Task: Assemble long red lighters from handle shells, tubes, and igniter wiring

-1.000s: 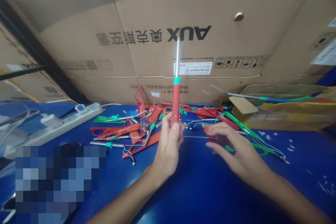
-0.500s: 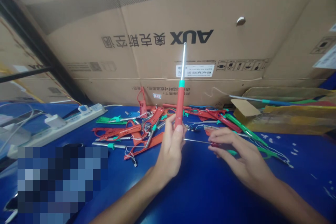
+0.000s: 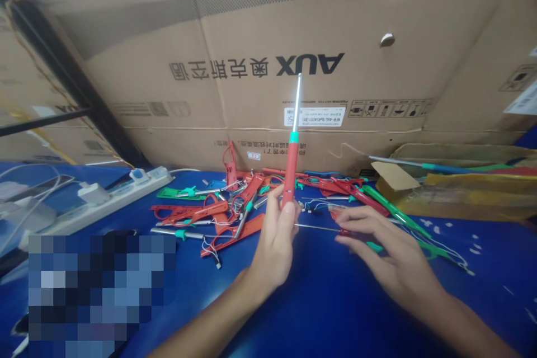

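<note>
My left hand (image 3: 277,238) is wrapped round the lower end of a red-handled stick (image 3: 291,170) with a green collar and a shiny metal tube. The stick stands nearly upright, tube upward. From the right, my right hand (image 3: 388,251) pinches the small dark red handle of a screwdriver (image 3: 316,227) between thumb and fingers. Its thin shaft lies almost level and reaches the stick's lower end by my left fingers; the tip is hidden there. Behind my hands lies a pile of red handle shells (image 3: 210,210), green-collared metal tubes (image 3: 180,233) and thin wires.
A white power strip (image 3: 121,196) with plugs lies at left on the blue table (image 3: 319,313). A large cardboard box (image 3: 251,17) walls off the back. At right sits an open carton (image 3: 461,196) with similar sticks on it. Green shells (image 3: 396,210) and white scraps lie near it.
The whole view has shifted slightly, so everything sits a little further right. Both hands keep the same grips, and the screwdriver stays against the stick.
</note>
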Demonstrator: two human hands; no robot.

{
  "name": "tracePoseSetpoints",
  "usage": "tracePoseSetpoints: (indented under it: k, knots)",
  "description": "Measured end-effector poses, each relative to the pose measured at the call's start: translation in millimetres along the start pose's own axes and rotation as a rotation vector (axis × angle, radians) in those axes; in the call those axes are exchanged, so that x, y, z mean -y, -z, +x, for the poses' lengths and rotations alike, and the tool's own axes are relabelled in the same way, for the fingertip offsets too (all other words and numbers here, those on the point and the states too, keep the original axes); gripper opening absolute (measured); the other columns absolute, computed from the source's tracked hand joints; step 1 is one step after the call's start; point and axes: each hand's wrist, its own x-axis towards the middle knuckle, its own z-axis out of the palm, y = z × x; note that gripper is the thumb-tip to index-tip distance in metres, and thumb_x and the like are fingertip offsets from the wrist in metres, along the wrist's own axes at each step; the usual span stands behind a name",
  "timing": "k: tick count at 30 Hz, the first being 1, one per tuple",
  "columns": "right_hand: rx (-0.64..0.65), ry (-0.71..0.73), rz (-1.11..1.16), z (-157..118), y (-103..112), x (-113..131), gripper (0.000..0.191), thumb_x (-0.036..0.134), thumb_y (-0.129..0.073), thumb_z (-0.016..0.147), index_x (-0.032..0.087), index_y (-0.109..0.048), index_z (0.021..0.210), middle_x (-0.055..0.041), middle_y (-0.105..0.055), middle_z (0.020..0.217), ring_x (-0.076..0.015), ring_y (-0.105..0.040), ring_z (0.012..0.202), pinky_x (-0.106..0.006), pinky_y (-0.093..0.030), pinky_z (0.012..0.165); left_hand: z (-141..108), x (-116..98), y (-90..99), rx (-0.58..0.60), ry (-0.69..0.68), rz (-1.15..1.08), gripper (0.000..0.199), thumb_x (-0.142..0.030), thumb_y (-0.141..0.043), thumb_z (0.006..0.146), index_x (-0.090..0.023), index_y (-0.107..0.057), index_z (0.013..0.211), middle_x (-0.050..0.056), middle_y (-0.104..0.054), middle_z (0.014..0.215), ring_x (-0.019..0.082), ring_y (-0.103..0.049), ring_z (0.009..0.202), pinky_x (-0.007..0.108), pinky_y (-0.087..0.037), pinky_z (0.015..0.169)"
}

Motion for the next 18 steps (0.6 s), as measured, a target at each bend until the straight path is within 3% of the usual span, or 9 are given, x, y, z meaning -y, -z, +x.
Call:
tracePoseSetpoints:
  k: [5, 8, 10, 13, 18]
  knots:
    - [0.050, -0.035, -0.078, 2.8, 1.9, -5.6, 0.008, 0.028, -0.060, 0.100, 0.024, -0.066, 0.105, -0.0032, -0.074, 0.094, -0.0188, -0.074, 0.088, -0.030, -0.062, 0.082, -1.6, -0.9, -2.0, 0.034, -0.023, 0.025, 0.040, -0.058, -0.043, 0.104, -0.025, -0.044, 0.126, 0.000, -0.048, 0.088, 0.010, -0.040, 0.066, 0.020, -0.037, 0.055]
    - [0.062, -0.102, 0.002, -0.4, -2.5, -5.7, 0.018, 0.030, -0.063, 0.098, 0.024, -0.061, 0.115, -0.0064, -0.072, 0.105, -0.0176, -0.074, 0.086, -0.028, -0.063, 0.075, -0.9, -1.1, -1.6, 0.018, -0.024, 0.009, 0.038, -0.058, -0.043, 0.104, -0.025, -0.045, 0.125, 0.000, -0.048, 0.088, 0.010, -0.039, 0.065, 0.020, -0.036, 0.053]
    - [0.034, -0.083, 0.033, -1.1, -3.8, -3.6, 0.018, 0.026, -0.064, 0.098, 0.023, -0.060, 0.115, -0.0073, -0.070, 0.109, -0.0170, -0.072, 0.090, -0.027, -0.062, 0.075, -0.1, -0.7, -0.8, 0.002, -0.017, -0.011, 0.038, -0.057, -0.044, 0.104, -0.025, -0.045, 0.124, 0.000, -0.048, 0.088, 0.009, -0.039, 0.063, 0.020, -0.035, 0.052]
    - [-0.013, -0.001, -0.001, 1.3, -1.1, -0.2, 0.009, 0.016, -0.060, 0.098, 0.023, -0.063, 0.105, -0.0045, -0.071, 0.097, -0.0157, -0.071, 0.089, -0.025, -0.060, 0.075, 0.5, -0.7, 0.0, -0.001, -0.008, -0.012, 0.036, -0.056, -0.044, 0.104, -0.025, -0.046, 0.122, -0.001, -0.048, 0.087, 0.009, -0.039, 0.061, 0.020, -0.036, 0.052]
    - [-0.002, 0.034, -0.038, 5.6, 4.1, 2.0, 0.012, 0.016, -0.065, 0.096, 0.020, -0.066, 0.107, -0.0053, -0.074, 0.099, -0.0159, -0.072, 0.089, -0.027, -0.059, 0.082, 2.7, -3.6, -0.9, 0.008, -0.023, -0.030, 0.030, -0.054, -0.045, 0.104, -0.026, -0.045, 0.115, -0.003, -0.045, 0.084, 0.008, -0.037, 0.058, 0.019, -0.033, 0.049]
